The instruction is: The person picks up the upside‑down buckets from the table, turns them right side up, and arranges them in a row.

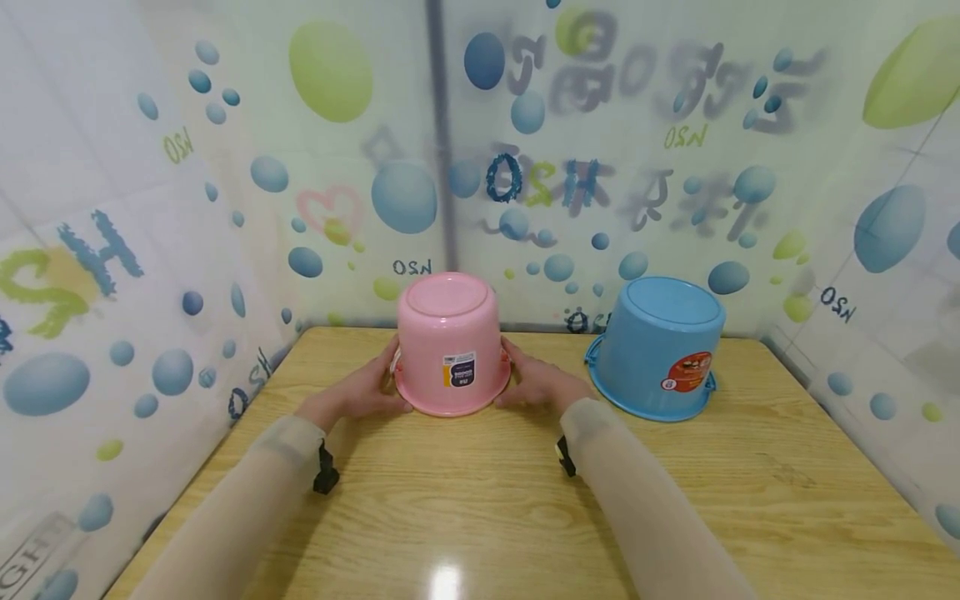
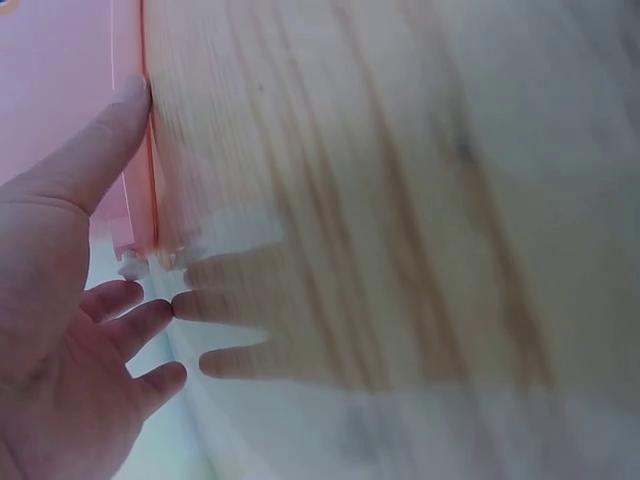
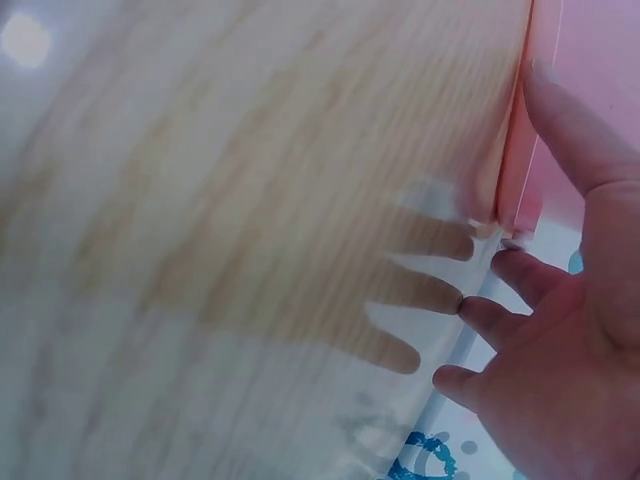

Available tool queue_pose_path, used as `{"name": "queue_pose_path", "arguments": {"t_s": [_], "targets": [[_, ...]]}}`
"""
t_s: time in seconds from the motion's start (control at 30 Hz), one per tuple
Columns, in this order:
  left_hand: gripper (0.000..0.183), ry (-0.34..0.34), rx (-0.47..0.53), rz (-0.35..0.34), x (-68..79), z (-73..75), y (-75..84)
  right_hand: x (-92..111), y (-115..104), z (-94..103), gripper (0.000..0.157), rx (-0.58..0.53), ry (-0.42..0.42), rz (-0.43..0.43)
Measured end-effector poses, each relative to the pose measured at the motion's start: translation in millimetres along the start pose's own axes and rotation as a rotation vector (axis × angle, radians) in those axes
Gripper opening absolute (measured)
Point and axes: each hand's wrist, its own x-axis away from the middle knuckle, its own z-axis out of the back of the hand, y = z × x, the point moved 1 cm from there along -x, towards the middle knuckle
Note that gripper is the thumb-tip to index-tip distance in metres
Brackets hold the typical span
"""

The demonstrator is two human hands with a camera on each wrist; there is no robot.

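A pink bucket stands upside down on the table, its base facing up and a label on its front. My left hand is at its left side, the thumb straight along the rim in the left wrist view. The other visible fingers are spread close to the tabletop, near the bucket's handle joint. On the opposite side, my right hand mirrors this, with its thumb at the rim and its fingers spread low by the table. The bucket hides part of both hands' far fingers.
An upside-down blue bucket with a red sticker stands to the right of the pink one. The wooden table meets a printed curtain at its back and sides.
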Motion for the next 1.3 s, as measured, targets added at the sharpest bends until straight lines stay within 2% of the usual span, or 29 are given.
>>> {"name": "queue_pose_path", "arguments": {"t_s": [0.17, 0.43, 0.57, 0.63, 0.77, 0.87, 1.03, 1.3], "targets": [[0.130, 0.008, 0.005, 0.002, 0.1, -1.5, -2.3, 0.2, -2.7, -1.2, 0.116, 0.111, 0.039, -0.024], [0.127, 0.006, -0.023, 0.029, 2.0, -2.8, -2.5, 0.0, -4.3, -1.7, 0.115, 0.125, 0.058, -0.018], [0.125, 0.013, -0.029, 0.018, 3.0, -2.3, -3.0, 1.1, -4.6, -0.8, 0.114, 0.143, 0.066, -0.002], [0.124, 0.017, -0.026, 0.003, 3.6, -0.9, -3.4, 2.2, -5.3, 0.1, 0.114, 0.142, 0.070, 0.011], [0.121, 0.022, -0.014, -0.050, 5.4, 2.7, -4.5, 5.2, -7.4, 1.9, 0.114, 0.072, 0.055, 0.039], [0.118, 0.018, 0.002, -0.048, 7.2, 4.7, -6.6, 7.4, -8.7, 3.0, 0.113, 0.025, 0.034, 0.058], [0.114, 0.005, 0.025, -0.016, 10.6, 7.0, -10.6, 8.0, -7.9, 3.7, 0.110, 0.021, 0.016, 0.087], [0.100, 0.025, 0.051, -0.086, 20.4, 11.0, -8.5, 19.8, -9.5, 8.7, 0.102, 0.018, 0.022, 0.094]]}}
